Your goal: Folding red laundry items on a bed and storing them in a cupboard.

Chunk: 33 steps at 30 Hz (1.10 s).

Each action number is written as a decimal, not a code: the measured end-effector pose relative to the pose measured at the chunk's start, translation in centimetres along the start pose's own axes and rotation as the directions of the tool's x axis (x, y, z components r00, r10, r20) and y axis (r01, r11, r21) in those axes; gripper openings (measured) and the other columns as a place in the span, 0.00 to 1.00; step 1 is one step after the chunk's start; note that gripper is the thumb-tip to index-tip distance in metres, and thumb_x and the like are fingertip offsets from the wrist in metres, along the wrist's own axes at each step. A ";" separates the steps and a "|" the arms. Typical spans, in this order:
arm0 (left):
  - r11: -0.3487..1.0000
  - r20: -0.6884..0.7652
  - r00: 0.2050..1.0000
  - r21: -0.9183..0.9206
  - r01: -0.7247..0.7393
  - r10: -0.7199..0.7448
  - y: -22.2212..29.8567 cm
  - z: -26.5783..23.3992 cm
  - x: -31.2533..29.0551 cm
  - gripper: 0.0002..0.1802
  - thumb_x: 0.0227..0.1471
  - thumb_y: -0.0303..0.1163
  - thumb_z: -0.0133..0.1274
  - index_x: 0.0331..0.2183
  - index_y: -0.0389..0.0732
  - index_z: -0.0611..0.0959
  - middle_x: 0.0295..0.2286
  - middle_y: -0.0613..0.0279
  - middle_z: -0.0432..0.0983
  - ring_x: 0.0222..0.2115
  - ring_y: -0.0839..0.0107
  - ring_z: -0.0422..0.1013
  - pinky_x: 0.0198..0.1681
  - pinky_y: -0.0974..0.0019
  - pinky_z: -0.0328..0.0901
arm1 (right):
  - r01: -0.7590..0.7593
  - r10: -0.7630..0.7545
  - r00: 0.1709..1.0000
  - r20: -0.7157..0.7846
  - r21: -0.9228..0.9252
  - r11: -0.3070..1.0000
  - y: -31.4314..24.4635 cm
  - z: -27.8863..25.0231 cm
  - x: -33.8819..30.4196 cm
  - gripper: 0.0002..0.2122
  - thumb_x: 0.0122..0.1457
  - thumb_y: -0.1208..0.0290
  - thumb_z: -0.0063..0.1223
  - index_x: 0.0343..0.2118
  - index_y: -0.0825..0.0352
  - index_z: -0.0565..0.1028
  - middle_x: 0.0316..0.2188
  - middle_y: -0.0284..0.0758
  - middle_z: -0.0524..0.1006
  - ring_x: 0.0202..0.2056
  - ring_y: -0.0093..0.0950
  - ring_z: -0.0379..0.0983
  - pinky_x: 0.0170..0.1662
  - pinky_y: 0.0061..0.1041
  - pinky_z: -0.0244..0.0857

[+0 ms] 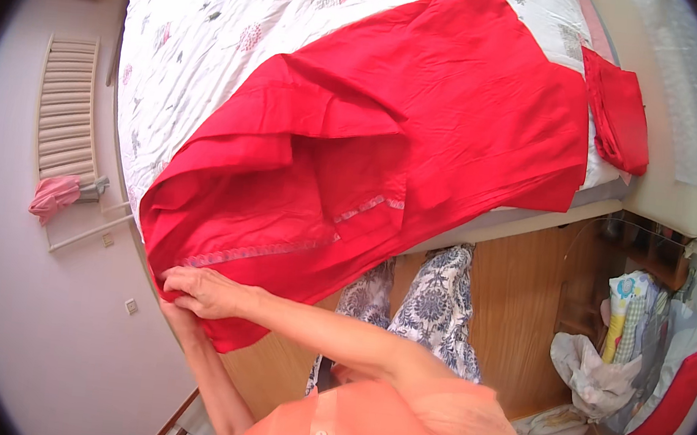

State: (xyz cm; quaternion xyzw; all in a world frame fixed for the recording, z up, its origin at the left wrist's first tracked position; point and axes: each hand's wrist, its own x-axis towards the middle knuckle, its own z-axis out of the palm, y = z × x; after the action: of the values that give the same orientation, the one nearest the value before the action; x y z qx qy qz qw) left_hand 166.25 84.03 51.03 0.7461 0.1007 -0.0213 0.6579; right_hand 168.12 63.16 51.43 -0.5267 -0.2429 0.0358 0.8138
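Right hand [203,291] pinching red sheet [425,132], bed [207,24]

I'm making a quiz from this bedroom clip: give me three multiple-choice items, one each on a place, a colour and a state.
1. Where does the folded red cloth lie?
A. at the bed's right edge
B. on the floor
C. on the radiator

2. What colour is the big sheet spread over the quilt?
A. blue
B. red
C. green

3. What is the right hand doing?
A. hanging free
B. holding a cup
C. gripping the sheet's hem

Answers: 1 A, it rests on the bed by the right side; 2 B, the sheet is plainly red; 3 C, the fingers close on the hem at the bed's corner, with the left hand mostly hidden beneath.
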 end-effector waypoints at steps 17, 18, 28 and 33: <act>0.818 -0.286 0.839 0.229 0.528 -0.462 -16.2 2.6 7.5 0.14 0.44 0.34 0.48 0.33 0.35 0.73 0.28 0.57 0.71 0.24 0.76 0.68 0.23 0.75 0.64 | -0.811 0.046 0.371 -0.927 -0.300 0.503 7.2 -17.2 -15.8 0.05 0.44 0.75 0.49 0.23 0.67 0.65 0.22 0.34 0.64 0.26 0.30 0.63 0.28 0.26 0.59; 0.826 -0.219 0.817 0.072 0.559 -0.534 -16.6 4.9 7.5 0.15 0.45 0.36 0.48 0.33 0.36 0.72 0.29 0.58 0.71 0.24 0.74 0.69 0.24 0.74 0.65 | -0.803 -0.102 0.445 -0.890 -0.446 0.395 8.0 -18.1 -15.7 0.09 0.42 0.73 0.52 0.26 0.66 0.65 0.25 0.35 0.64 0.29 0.31 0.63 0.31 0.28 0.58; 0.347 0.159 0.469 -0.479 0.806 -0.869 -25.6 10.4 14.2 0.16 0.32 0.39 0.60 0.27 0.45 0.74 0.20 0.64 0.71 0.24 0.67 0.68 0.24 0.65 0.64 | -0.976 0.037 0.210 -0.977 -0.212 -0.056 12.9 -21.8 -20.8 0.16 0.39 0.60 0.54 0.31 0.58 0.66 0.23 0.34 0.71 0.28 0.37 0.68 0.32 0.36 0.57; 0.487 0.207 0.644 -0.498 0.717 -0.737 -21.4 7.7 16.8 0.14 0.39 0.32 0.51 0.33 0.46 0.71 0.29 0.66 0.71 0.30 0.69 0.67 0.33 0.63 0.65 | -0.951 0.188 0.187 -0.964 -0.129 0.281 14.0 -15.4 -13.2 0.06 0.43 0.68 0.49 0.22 0.63 0.66 0.16 0.40 0.69 0.19 0.33 0.68 0.22 0.31 0.61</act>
State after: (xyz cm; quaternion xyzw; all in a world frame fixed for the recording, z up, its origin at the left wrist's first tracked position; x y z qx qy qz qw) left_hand 179.64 80.90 26.30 0.4166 0.4188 -0.2547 0.7656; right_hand 165.97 52.29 29.46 -0.8002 0.4351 0.0347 0.4113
